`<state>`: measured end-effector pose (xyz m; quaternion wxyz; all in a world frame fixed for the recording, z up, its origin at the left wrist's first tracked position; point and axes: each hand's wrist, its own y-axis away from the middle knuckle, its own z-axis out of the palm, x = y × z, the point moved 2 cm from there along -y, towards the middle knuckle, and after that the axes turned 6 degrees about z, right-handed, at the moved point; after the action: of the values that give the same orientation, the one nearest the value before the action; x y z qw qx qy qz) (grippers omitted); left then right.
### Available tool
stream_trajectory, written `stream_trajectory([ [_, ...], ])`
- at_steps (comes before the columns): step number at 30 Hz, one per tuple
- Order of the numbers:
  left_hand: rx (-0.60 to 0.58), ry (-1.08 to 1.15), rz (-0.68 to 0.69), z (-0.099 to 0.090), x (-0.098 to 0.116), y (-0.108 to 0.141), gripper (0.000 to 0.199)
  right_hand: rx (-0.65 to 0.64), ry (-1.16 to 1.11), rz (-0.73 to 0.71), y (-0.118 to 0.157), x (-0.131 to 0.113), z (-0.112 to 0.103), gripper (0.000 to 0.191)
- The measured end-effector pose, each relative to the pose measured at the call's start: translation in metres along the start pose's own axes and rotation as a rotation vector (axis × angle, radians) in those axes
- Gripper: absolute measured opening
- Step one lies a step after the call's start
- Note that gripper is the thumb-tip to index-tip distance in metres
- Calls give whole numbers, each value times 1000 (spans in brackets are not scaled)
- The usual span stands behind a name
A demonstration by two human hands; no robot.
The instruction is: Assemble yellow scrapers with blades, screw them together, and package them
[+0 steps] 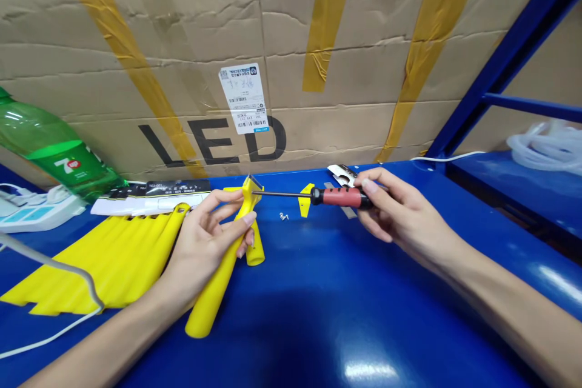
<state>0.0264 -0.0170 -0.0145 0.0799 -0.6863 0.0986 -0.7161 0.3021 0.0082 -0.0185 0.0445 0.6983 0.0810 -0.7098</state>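
Note:
My left hand (202, 239) is closed around a yellow scraper (211, 300), its head tilted up and its round handle slanting down to the lower left. A dark edge, perhaps a blade, shows at the top of the head. In my right hand (398, 206) lies a screwdriver (341, 197) with a red and black handle, held level by the fingertips. Its shaft points left, and the tip meets the side of the scraper head. Behind my left fingers a second yellow handle (256, 250) rests on the blue surface. A small yellow plate (305, 205) and several tiny screws (284, 216) lie beyond the shaft.
Several yellow handles (104, 264) lie in a row at left, below black-and-white packaging (150, 201). A green bottle (59, 151), a white power strip (45, 212) and a white cable (68, 270) are also there. A large cardboard box (291, 30) stands behind; clear tubing (548, 148) is at right.

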Motion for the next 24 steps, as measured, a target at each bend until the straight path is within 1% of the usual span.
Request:
stream_trajectory([
  [2, -19, -1, -1, 1, -2, 1, 32, 60, 93, 24, 0, 1, -2, 41],
  [3, -21, -6, -2, 2, -2, 2, 32, 68, 104, 40, 0, 2, -3, 44],
  [4, -15, -10, 2, 2, -3, 2, 32, 52, 84, 54, 0, 3, -3, 43],
  [7, 15, -12, 23, 0, -3, 0, 33, -59, -20, 45, 1, 2, -3, 30],
  [9, 26, -7, 29, -1, -3, -1, 34, -95, -35, 8, 1, 1, -3, 31],
  [11, 10, -9, 14, -1, -4, 0, 32, -57, 21, -6, 0, 1, -3, 27],
  [14, -37, -17, -19, 1, -5, 1, 28, 52, 125, 27, -1, 2, -4, 41],
  [15, -43, -17, -22, 2, -5, 2, 28, 64, 126, 38, -1, 2, -4, 44],
  [16, -38, -15, -21, 2, -5, 2, 28, 48, 100, 47, -1, 2, -4, 42],
  [18, -15, -5, -8, 1, -5, 1, 29, -36, 22, 43, 0, 0, -4, 30],
  [20, 2, 2, 0, 1, -4, 1, 32, -106, -23, 16, 1, -1, -4, 28],
  [21, 4, 3, -1, 1, -4, 0, 32, -111, -13, 4, 0, -2, -5, 27],
  [23, -8, 0, -14, 3, -4, 1, 33, -55, 48, 5, 0, 0, -5, 26],
  [24, -14, 0, -22, 3, -4, 2, 34, -15, 85, 20, -1, 1, -5, 31],
])
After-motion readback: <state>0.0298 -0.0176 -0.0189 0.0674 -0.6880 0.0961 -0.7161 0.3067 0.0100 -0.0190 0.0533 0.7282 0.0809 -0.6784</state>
